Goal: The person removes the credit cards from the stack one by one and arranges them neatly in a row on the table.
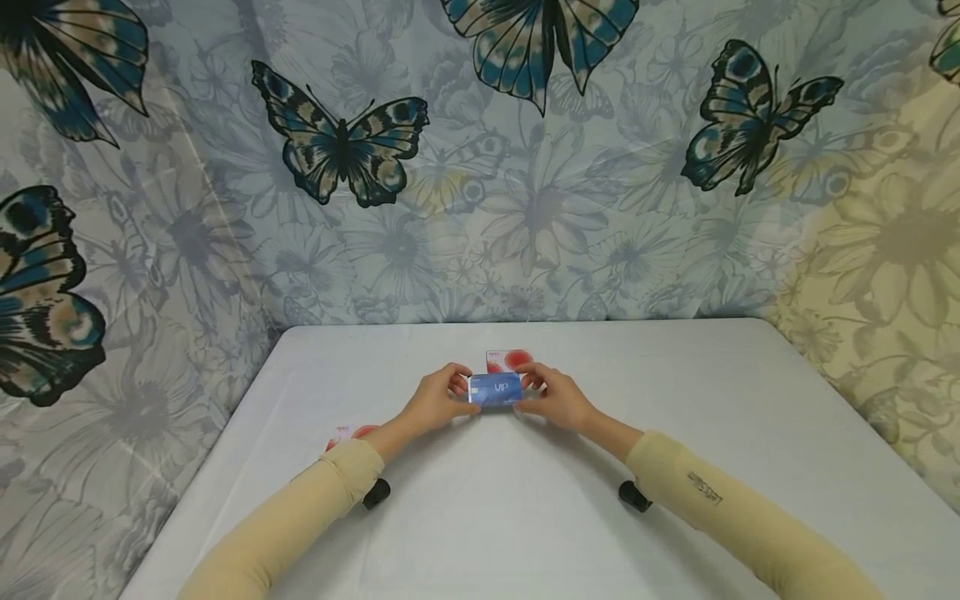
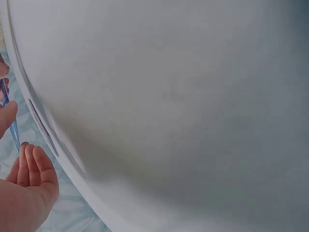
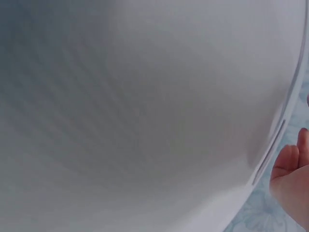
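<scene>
A blue card (image 1: 494,390) marked "VIP" is held up over the far part of the table, its printed face toward the head camera. At its left end, my left hand (image 1: 442,395) pinches it between thumb and fingers. My right hand (image 1: 553,397) grips the opposite end in the same way. Just behind, a white card with red circles (image 1: 517,358) shows partly above the blue one. The left wrist view catches the blue card (image 2: 13,129) edge-on beside the fingers. In the right wrist view only part of the right hand (image 3: 293,169) appears, and the blue card is out of sight.
A second red-and-white card (image 1: 347,434) lies on the white table (image 1: 525,517) at the left, partly covered by the left forearm. Small black objects (image 1: 377,493) show beneath both cuffs. Behind the table hangs a butterfly-patterned cloth (image 1: 540,208).
</scene>
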Action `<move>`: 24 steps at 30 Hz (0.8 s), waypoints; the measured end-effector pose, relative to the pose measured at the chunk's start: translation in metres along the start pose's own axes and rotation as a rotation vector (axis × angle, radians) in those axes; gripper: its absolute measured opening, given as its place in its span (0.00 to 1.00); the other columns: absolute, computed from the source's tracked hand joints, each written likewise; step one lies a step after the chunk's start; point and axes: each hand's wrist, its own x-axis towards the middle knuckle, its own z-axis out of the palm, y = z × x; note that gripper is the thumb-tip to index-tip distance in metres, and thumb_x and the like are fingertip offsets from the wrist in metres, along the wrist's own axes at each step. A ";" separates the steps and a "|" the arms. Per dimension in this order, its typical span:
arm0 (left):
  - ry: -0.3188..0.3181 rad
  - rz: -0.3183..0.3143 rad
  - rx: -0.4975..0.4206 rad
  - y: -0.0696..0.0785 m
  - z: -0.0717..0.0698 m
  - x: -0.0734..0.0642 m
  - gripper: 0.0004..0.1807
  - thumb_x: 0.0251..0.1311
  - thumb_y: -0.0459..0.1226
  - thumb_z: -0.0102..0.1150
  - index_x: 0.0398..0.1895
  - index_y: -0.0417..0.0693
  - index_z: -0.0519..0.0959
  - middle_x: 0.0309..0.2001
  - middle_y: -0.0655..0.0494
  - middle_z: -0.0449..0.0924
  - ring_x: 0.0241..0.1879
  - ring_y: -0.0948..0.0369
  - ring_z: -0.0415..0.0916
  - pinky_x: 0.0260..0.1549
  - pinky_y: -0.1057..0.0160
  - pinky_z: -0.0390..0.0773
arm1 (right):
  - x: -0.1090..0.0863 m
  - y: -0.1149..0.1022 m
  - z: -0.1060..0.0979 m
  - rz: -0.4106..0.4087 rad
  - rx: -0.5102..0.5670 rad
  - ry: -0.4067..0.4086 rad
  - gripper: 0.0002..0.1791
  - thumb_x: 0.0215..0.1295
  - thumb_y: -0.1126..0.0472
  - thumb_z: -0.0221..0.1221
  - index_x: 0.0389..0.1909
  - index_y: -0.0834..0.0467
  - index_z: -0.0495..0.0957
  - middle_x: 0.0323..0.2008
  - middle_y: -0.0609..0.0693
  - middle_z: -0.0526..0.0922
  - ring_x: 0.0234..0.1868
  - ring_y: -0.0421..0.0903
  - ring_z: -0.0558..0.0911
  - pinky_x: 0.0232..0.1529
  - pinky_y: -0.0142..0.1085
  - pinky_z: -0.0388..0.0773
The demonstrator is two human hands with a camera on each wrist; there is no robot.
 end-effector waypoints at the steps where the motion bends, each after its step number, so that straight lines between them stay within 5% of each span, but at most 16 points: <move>1: -0.002 -0.008 -0.002 0.000 0.000 -0.003 0.29 0.44 0.32 0.78 0.51 0.38 0.75 0.34 0.56 0.77 0.37 0.60 0.75 0.38 0.63 0.76 | -0.002 -0.001 0.001 0.003 0.002 -0.008 0.29 0.54 0.64 0.71 0.58 0.62 0.74 0.39 0.52 0.79 0.43 0.51 0.74 0.39 0.37 0.73; 12: -0.086 -0.050 0.014 0.001 -0.011 -0.040 0.29 0.46 0.36 0.77 0.52 0.39 0.76 0.34 0.57 0.76 0.37 0.60 0.74 0.36 0.66 0.75 | -0.020 -0.012 0.017 0.014 0.007 -0.087 0.29 0.53 0.60 0.72 0.56 0.60 0.76 0.37 0.49 0.80 0.38 0.47 0.74 0.36 0.32 0.73; 24: -0.122 -0.051 0.048 -0.002 -0.027 -0.070 0.28 0.45 0.39 0.78 0.50 0.41 0.77 0.34 0.60 0.76 0.36 0.60 0.72 0.35 0.68 0.73 | -0.031 -0.031 0.032 -0.022 -0.009 -0.146 0.29 0.49 0.54 0.75 0.52 0.57 0.78 0.34 0.43 0.80 0.40 0.46 0.73 0.44 0.37 0.71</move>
